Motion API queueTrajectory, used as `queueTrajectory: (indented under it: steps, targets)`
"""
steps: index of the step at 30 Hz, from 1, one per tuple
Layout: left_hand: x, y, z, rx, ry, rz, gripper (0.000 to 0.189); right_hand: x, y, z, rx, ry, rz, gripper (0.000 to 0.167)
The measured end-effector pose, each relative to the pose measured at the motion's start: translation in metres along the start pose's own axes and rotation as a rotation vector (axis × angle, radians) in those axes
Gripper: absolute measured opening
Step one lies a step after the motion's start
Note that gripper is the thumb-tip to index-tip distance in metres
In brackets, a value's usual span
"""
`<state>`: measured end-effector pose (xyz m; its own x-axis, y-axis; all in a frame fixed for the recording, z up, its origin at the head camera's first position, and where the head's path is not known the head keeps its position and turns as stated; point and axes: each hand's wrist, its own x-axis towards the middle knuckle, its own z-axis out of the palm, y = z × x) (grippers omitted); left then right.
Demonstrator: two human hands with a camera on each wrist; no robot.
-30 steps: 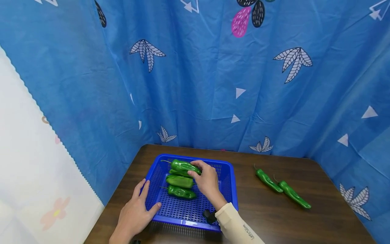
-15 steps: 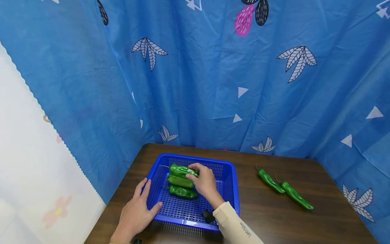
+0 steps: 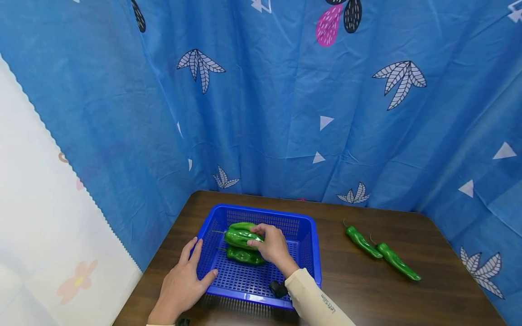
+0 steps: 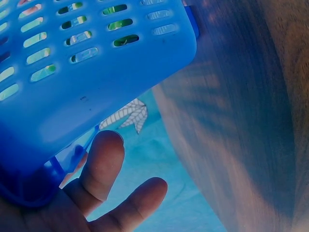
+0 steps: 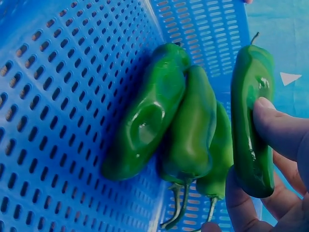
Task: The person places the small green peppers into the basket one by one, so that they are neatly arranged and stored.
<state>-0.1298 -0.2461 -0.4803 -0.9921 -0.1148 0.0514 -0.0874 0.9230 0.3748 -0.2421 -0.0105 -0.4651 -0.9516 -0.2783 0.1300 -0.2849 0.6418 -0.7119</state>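
My right hand (image 3: 272, 244) pinches a green pepper (image 3: 237, 238) between thumb and fingers, inside a blue plastic basket (image 3: 261, 299). In the right wrist view this held pepper (image 5: 244, 121) is apart from three others lying side by side in the basket. One of those, a dented pepper (image 5: 140, 121), leans by the slotted wall. A pepper (image 3: 243, 225) shows behind the held one in the head view, and another pepper (image 3: 245, 256) in front. My left hand (image 3: 179, 285) rests at the basket's left rim, fingers extended along the outside in the left wrist view (image 4: 104, 162).
Two long green peppers (image 3: 363, 242) (image 3: 397, 261) lie on the brown wooden table (image 3: 346, 290), right of the basket. A blue patterned curtain (image 3: 277, 113) hangs behind the table and on both sides. White cloth (image 3: 53, 217) hangs at the left.
My right hand has moved the held pepper toward me inside the basket, from the back of the row to above the middle. My left hand has stayed at the rim.
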Motion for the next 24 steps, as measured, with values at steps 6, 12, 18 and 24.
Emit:
queueTrajectory:
  steps: [6, 12, 18, 24]
  targets:
    - [0.0005, -0.0002, 0.0007, -0.002, -0.008, -0.003, 0.096, 0.0005, 0.0039, 0.0014, 0.007, -0.039, 0.003, 0.026]
    - [0.001, -0.0003, 0.0014, -0.002, -0.003, -0.001, 0.096, 0.0005, 0.0056, 0.0027, 0.003, -0.072, 0.004, 0.028]
    - [0.0006, -0.001, 0.0009, 0.0, -0.006, 0.001, 0.097, -0.0006, 0.0057, 0.004, 0.001, -0.102, 0.016, 0.027]
    - [0.0007, -0.0006, 0.0007, -0.001, -0.006, 0.0, 0.096, 0.0003, 0.0067, 0.0051, -0.013, -0.121, 0.04, 0.026]
